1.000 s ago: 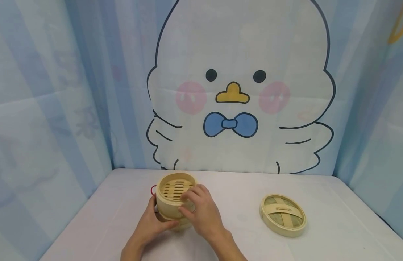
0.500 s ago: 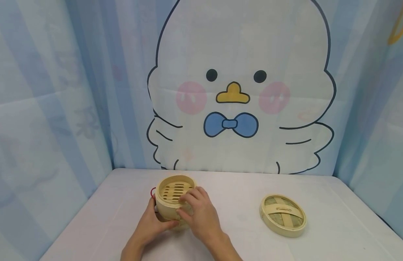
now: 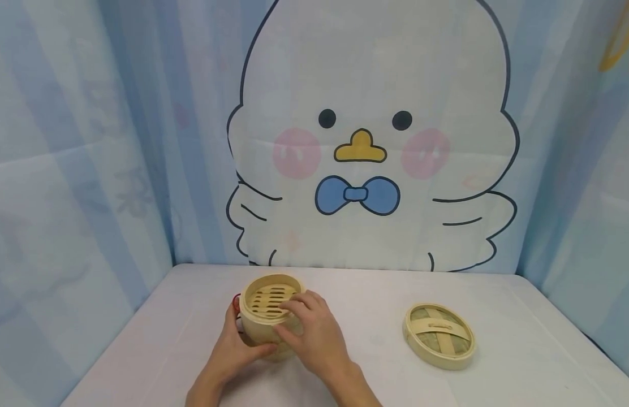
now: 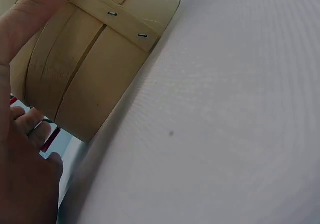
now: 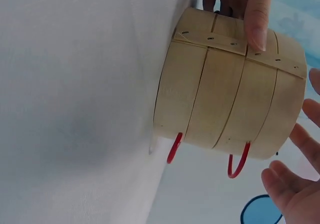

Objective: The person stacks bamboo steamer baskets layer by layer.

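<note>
Two bamboo steamer baskets stand stacked left of centre, the top one's slatted floor facing up. My left hand holds the stack from the left, its thumb across the front and its fingers round the far side. In the right wrist view that left thumb presses on the side wall near the seam between the tiers. My right hand is at the stack's right, fingers loosely bent over the top rim. Its fingertips appear spread around the upper edge in the right wrist view. Red loops stick out from the baskets' sides.
A round bamboo steamer lid with a woven top and small handle lies to the right on the white-covered table. Behind the table hangs a curtain printed with a cartoon bird in a blue bow tie.
The top basket has sunk slightly and shifted a little left. My right hand has followed it slightly down and left. My left hand keeps its hold, and the lid stays put.
</note>
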`<state>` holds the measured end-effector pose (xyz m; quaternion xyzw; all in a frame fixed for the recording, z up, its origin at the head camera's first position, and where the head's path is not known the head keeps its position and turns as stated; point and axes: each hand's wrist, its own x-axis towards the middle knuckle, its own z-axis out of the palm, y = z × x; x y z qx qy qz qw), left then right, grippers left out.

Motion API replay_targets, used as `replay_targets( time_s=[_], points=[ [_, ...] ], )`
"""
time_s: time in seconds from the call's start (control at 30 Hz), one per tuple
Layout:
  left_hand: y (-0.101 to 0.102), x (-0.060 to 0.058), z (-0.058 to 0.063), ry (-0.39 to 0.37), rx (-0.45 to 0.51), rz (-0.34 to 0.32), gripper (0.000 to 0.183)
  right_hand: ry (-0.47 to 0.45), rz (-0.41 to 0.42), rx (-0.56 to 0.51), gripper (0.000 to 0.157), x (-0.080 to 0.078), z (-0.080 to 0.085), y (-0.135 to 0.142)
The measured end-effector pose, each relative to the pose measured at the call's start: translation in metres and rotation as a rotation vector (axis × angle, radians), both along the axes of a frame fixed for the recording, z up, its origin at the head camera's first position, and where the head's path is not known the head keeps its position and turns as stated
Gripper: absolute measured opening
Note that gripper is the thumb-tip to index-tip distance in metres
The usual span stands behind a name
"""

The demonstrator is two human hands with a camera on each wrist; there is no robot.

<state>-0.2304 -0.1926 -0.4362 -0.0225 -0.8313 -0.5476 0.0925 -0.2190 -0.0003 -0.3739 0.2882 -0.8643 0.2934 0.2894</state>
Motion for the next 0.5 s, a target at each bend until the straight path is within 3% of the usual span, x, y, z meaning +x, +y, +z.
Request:
replay_targets(
  time_s=[0.27, 0.5],
  points=[
    [-0.001, 0.002, 0.006, 0.020, -0.001, 0.017, 0.133, 0.060, -0.005, -0.063, 0.031, -0.001, 0.002, 0.010],
    [-0.004, 0.003, 0.010, 0.073, 0.036, -0.020, 0.129, 0.091, -0.059, -0.070, 0.029, 0.000, 0.005, 0.028]
  ],
)
